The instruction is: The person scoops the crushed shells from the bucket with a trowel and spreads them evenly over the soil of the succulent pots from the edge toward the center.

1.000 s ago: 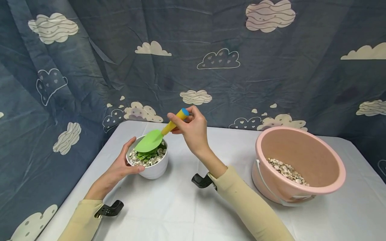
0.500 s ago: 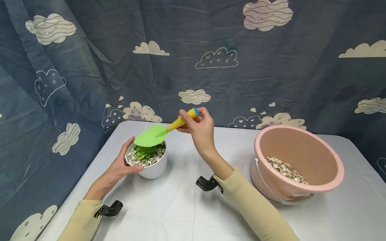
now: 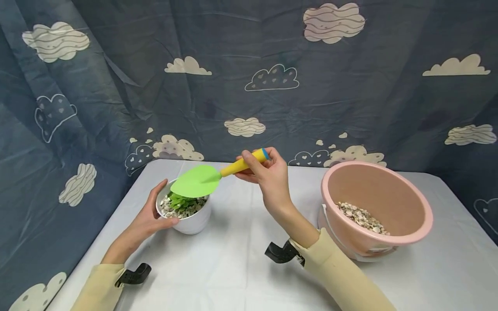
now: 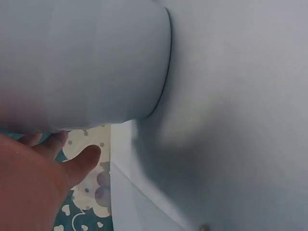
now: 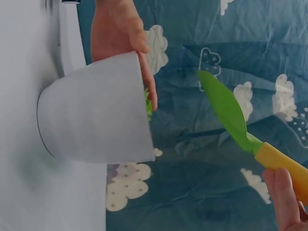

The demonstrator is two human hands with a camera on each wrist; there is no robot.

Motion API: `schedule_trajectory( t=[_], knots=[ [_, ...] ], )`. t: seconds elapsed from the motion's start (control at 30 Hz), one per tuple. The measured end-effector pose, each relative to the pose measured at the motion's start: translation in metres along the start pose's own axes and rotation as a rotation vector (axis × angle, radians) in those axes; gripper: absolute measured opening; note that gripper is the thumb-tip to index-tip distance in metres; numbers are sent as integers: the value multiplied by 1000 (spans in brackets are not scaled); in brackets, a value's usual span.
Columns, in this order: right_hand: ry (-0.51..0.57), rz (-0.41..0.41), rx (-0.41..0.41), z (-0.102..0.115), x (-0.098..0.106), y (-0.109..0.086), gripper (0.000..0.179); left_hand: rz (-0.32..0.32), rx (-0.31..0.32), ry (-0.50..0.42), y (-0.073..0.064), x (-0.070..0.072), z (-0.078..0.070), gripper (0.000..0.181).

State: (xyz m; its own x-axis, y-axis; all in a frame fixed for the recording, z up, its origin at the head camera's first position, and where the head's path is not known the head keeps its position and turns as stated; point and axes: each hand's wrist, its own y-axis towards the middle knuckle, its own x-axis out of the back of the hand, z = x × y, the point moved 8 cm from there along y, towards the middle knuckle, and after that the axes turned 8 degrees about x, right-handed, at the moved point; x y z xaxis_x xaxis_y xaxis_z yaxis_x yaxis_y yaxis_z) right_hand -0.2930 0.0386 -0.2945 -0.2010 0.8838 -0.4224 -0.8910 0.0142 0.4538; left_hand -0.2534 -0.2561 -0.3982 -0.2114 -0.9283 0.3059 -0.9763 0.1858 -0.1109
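In the head view, a white flower pot (image 3: 196,222) stands on the white-covered table at left centre. It holds pale pebbles (image 3: 167,209) and a small green succulent (image 3: 180,203). My left hand (image 3: 144,222) grips the pot's left side, thumb at the near rim. My right hand (image 3: 270,179) holds a toy trowel by its yellow, blue-ended handle, with the green blade (image 3: 196,181) over the pot's far side, hiding part of the plant. From the right wrist, the trowel blade (image 5: 225,108) appears apart from the pot (image 5: 96,113). The left wrist view shows mostly the pot wall (image 4: 96,62).
On the right of the table stands a pink bucket (image 3: 373,172) with a heap of pebbles (image 3: 362,218) inside. Its handle hangs down on the near side. A dark cloud-patterned cloth (image 3: 218,103) rises behind the table and along its left side.
My right hand has moved to the right and tipped the trowel's handle flatter. The blade has lifted, showing more of the succulent. My left hand stays on the pot; the head view has shifted slightly.
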Motion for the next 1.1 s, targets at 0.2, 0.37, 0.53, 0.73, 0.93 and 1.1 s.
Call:
schedule_trajectory(
  t=[0.2, 0.37, 0.53, 0.73, 0.93, 1.1],
  knots=[
    [-21, 4, 37, 24, 8, -8, 31, -25, -112, 37, -3, 6, -15, 94],
    [-45, 2, 58, 44, 13, -14, 29, -57, -171, 100, -7, 12, -33, 82],
    [-64, -15, 87, 64, 18, -19, 27, -113, -234, 189, -10, 12, -57, 78],
    [-73, -52, 121, 85, 29, -23, 22, -150, -261, 313, -9, -1, -82, 79],
    [-116, -97, 122, 103, 51, -27, 29, -122, -233, 387, -7, -26, -102, 81],
    [-87, -113, 126, 117, 73, -30, 28, -75, -255, 414, -5, -47, -120, 80]
  ],
)
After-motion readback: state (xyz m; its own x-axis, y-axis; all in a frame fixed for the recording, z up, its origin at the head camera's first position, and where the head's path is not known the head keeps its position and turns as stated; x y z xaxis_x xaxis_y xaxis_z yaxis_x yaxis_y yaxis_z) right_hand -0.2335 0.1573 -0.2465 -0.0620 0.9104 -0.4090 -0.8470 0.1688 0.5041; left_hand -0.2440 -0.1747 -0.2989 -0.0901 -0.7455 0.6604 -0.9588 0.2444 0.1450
